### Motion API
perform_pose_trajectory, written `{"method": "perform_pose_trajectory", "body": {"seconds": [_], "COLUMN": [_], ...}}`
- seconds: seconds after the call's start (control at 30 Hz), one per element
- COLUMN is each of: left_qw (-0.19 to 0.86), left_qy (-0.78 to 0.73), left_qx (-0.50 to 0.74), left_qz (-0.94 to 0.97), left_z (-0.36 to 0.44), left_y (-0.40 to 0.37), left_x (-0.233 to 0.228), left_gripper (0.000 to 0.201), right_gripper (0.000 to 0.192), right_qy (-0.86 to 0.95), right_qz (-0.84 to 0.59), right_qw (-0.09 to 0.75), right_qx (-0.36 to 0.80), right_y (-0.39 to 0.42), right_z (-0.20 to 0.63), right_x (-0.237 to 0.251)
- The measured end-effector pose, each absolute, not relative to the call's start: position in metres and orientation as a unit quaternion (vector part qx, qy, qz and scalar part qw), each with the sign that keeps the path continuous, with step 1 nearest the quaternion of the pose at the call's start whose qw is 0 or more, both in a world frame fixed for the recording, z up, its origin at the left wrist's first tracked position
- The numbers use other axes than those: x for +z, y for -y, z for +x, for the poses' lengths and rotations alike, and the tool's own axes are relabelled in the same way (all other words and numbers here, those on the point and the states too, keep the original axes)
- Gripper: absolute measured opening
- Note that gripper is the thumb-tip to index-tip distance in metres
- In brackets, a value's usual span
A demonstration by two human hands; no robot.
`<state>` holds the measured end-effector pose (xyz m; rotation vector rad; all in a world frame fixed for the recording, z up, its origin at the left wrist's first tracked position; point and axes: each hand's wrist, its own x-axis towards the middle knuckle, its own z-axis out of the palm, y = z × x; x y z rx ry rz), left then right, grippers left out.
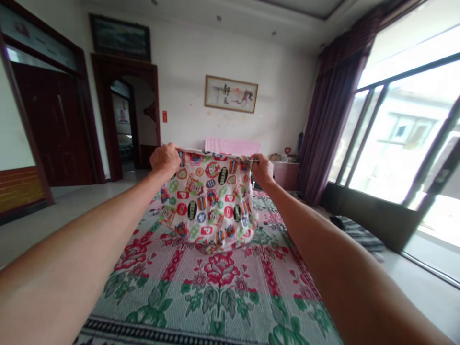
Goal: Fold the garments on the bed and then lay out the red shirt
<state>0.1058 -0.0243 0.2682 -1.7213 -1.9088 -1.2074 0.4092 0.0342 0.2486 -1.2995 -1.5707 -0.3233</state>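
— Sunlight is being let in through the tall window [406, 139] at three o'clock, and a floral bedspread [215, 287] is being shown spread across the bed below.

— What is being held?

— A small patterned garment [210, 201] is being held up at twelve o'clock, just above the bedspread, with its lower edge brushing or nearly brushing the cover; that much is hard to be sure of. Its top edge is being pinched at the ten o'clock corner by the left hand [165, 160] and at the two o'clock corner by the right hand [261, 170]. Both sets of fingers are being kept closed tight on the cloth.

— How is this being done well?

— The top edge is best being kept taut and level between the two grips, so that the cloth is being allowed to hang flat and any creases are being shaken out evenly.
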Motion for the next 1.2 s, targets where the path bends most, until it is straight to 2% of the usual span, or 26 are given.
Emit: {"method": "perform_pose_trajectory", "body": {"seconds": [0.07, 0.13, 0.2, 0.27, 0.33, 0.4, 0.57, 0.63, 0.77, 0.93, 1.0, 1.1, 1.2], "left_qw": [0.186, 0.208, 0.23, 0.241, 0.224, 0.155, -0.157, -0.22, -0.246, -0.321, -0.359, -0.368, -0.246], "left_qy": [0.622, 0.59, 0.575, 0.575, 0.582, 0.588, 0.571, 0.557, 0.568, 0.554, 0.543, 0.593, 0.687], "left_qx": [-0.483, -0.518, -0.519, -0.502, -0.485, -0.416, -0.147, -0.081, -0.044, 0.016, -0.001, -0.055, -0.128], "left_qz": [-0.587, -0.583, -0.59, -0.599, -0.613, -0.676, -0.792, -0.797, -0.784, -0.768, -0.759, -0.714, -0.671], "left_z": [0.102, 0.098, 0.094, 0.091, 0.087, 0.081, 0.06, 0.056, 0.059, 0.069, 0.068, 0.06, 0.047], "left_y": [0.022, 0.022, 0.022, 0.023, 0.026, 0.031, 0.049, 0.054, 0.064, 0.078, 0.077, 0.064, 0.04], "left_x": [0.294, 0.301, 0.29, 0.265, 0.229, 0.188, 0.104, 0.089, 0.088, 0.102, 0.103, 0.094, 0.074], "left_gripper": [0.042, 0.037, 0.035, 0.037, 0.037, 0.036, 0.032, 0.034, 0.036, 0.027, 0.03, 0.04, 0.034], "right_gripper": [0.038, 0.036, 0.034, 0.031, 0.028, 0.025, 0.033, 0.034, 0.027, 0.025, 0.031, 0.04, 0.032], "right_qy": [0.639, 0.638, 0.645, 0.661, 0.688, 0.725, 0.827, 0.83, 0.802, 0.783, 0.773, 0.754, 0.742], "right_qz": [-0.48, -0.442, -0.429, -0.431, -0.443, -0.469, -0.465, -0.462, -0.488, -0.49, -0.47, -0.46, -0.517], "right_qw": [0.577, 0.601, 0.601, 0.582, 0.545, 0.484, 0.309, 0.296, 0.265, 0.038, 0.0, 0.059, 0.178], "right_qx": [-0.172, -0.191, -0.197, -0.195, -0.183, -0.143, 0.06, 0.102, 0.218, 0.381, 0.425, 0.465, 0.389], "right_y": [-0.041, -0.038, -0.028, -0.013, 0.005, 0.022, 0.045, 0.048, 0.054, 0.07, 0.072, 0.06, 0.029], "right_z": [0.41, 0.414, 0.419, 0.425, 0.432, 0.441, 0.468, 0.476, 0.488, 0.497, 0.5, 0.5, 0.489], "right_x": [0.28, 0.294, 0.285, 0.256, 0.214, 0.167, 0.087, 0.078, 0.086, 0.105, 0.108, 0.104, 0.091]}}
